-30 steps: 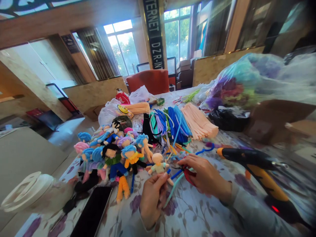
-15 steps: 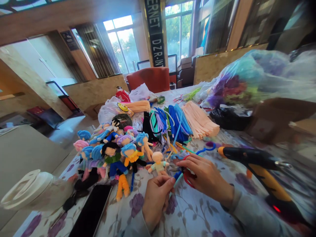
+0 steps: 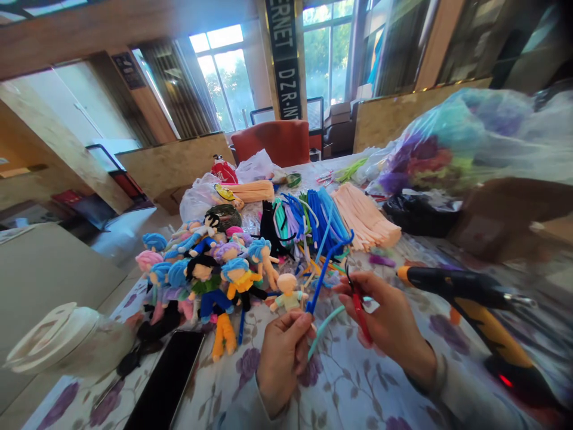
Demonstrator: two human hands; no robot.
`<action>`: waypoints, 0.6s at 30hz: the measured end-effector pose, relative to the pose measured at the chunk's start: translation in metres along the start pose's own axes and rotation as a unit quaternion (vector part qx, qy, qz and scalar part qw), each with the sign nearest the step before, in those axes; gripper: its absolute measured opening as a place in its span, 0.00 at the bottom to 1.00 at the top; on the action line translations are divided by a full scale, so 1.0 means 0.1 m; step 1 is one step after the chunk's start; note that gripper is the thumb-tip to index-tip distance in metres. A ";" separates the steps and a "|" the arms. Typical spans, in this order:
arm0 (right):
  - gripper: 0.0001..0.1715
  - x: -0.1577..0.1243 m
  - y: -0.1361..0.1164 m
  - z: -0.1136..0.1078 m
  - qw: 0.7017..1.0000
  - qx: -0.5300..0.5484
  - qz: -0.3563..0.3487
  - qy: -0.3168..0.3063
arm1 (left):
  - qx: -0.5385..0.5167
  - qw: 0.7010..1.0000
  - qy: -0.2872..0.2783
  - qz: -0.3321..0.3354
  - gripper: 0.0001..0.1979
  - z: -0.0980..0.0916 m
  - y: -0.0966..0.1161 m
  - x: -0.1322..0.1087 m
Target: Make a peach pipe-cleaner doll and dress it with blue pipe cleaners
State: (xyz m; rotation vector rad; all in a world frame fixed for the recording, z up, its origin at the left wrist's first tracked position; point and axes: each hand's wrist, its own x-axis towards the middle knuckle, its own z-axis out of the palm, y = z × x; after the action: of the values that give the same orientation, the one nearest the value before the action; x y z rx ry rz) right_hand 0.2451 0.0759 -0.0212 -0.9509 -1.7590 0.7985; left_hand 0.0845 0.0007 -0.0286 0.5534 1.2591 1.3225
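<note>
Pinched in my left hand is a blue pipe cleaner, which rises up and to the right with a bend near its top. A mint-green pipe cleaner curves out beside the same fingers; whether they grip it too is hidden. My right hand is closed on red-handled scissors, their dark blades pointing up, apart from the blue piece. Just beyond my left hand lies a small pipe-cleaner doll with a bare head and pale green top.
A heap of finished dolls sits left of centre, pipe-cleaner bundles behind. On the left are a phone and a white lidded container. A glue gun with a red light stands right, near a filled plastic bag.
The scissors have moved away from the blue pipe cleaner and turned blades up. The blue pipe cleaner now stands upright from my left hand instead of stretching low to the right.
</note>
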 end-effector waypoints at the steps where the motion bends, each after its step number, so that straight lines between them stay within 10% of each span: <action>1: 0.12 -0.01 0.00 0.02 0.997 0.057 0.053 -0.030 | -0.002 1.000 -0.003 0.000 0.17 0.00 0.00 0.00; 8: 0.25 -0.03 -0.04 0.21 0.905 0.336 0.234 -0.113 | -0.003 0.999 -0.023 -0.035 0.16 0.03 -0.02 -0.03; 18: 0.29 -0.01 -0.12 0.21 0.905 0.321 0.267 -0.085 | -0.001 0.995 -0.081 -0.064 0.20 0.07 0.02 -0.08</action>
State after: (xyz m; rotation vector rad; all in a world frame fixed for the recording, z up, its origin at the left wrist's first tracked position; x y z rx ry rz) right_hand 0.2231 0.0668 -0.0186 -0.9175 -1.2166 1.7304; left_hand 0.0914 -0.0041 -0.0219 0.5567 1.1414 1.1486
